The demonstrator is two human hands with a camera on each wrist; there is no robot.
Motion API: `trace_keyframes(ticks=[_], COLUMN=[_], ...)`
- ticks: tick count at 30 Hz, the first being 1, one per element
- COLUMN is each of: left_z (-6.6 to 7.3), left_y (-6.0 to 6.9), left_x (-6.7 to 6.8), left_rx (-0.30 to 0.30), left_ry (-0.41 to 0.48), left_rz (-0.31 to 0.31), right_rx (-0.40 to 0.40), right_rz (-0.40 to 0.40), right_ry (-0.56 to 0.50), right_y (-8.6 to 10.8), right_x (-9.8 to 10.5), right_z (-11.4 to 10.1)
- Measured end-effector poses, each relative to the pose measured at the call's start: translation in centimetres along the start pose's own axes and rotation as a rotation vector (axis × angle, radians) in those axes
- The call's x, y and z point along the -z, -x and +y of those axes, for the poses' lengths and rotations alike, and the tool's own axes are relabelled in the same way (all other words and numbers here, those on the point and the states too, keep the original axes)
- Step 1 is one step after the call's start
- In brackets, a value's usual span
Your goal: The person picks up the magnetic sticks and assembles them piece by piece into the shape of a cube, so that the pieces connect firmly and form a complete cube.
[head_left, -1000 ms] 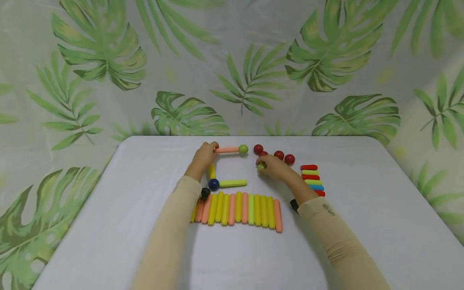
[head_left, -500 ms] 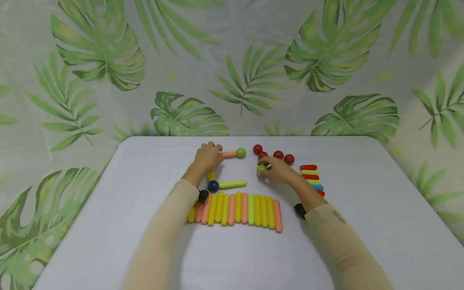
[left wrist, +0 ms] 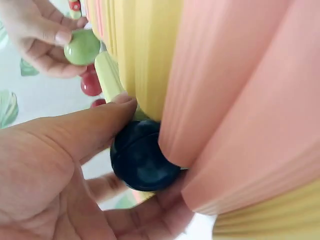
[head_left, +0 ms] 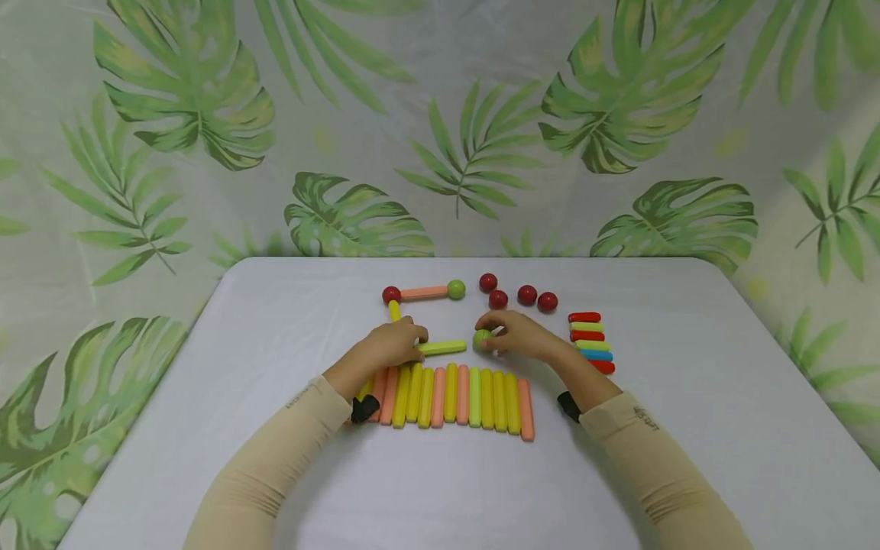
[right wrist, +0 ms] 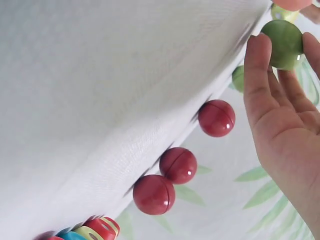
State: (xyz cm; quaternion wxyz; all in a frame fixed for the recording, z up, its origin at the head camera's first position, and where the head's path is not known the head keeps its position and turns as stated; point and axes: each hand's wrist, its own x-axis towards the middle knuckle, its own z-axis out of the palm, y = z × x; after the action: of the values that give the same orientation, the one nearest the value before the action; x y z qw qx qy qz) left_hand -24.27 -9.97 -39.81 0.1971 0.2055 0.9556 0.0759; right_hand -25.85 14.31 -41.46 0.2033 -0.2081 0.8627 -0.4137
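Observation:
My left hand curls round a dark blue ball, its thumb tip at the near end of a light green stick. In the head view that ball is hidden behind the hand. A green ball is pinched between the thumb and fingers of my right hand, close to the stick's free end. A yellow stick runs from behind my left hand to a red ball. From there a pink stick reaches another green ball.
Several loose red balls lie behind my right hand. Short coloured sticks are stacked to its right. A row of longer yellow, pink and green sticks lies in front of both hands on the white table.
My left hand has left the pink stick and come nearer, to the blue ball, uncovering the red corner ball. My right hand has carried the green ball nearer, towards the light green stick's end.

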Motion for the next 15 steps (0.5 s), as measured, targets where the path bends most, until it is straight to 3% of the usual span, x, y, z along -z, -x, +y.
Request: trace_keyframes(ticks=[5, 9, 15], left_z=[-0.8, -1.0, -1.1], left_y=[-0.2, -0.3, -0.4], left_x=[0.1, 0.2, 0.3], left_rx=[-0.074, -0.1, -0.117], left_ry=[0.065, 0.103, 0.092], left_rz=[0.026, 0.04, 0.045], right_rx=[-0.026, -0.036, -0.04], right_rz=[0.0, 0.012, 0.069], right_ry=[-0.015, -0.011, 0.126], right_y=[-0.1, -0.2, 1.3], right_x=[-0.3, -0.3, 0.2], right_z=[-0.1, -0.1, -0.4])
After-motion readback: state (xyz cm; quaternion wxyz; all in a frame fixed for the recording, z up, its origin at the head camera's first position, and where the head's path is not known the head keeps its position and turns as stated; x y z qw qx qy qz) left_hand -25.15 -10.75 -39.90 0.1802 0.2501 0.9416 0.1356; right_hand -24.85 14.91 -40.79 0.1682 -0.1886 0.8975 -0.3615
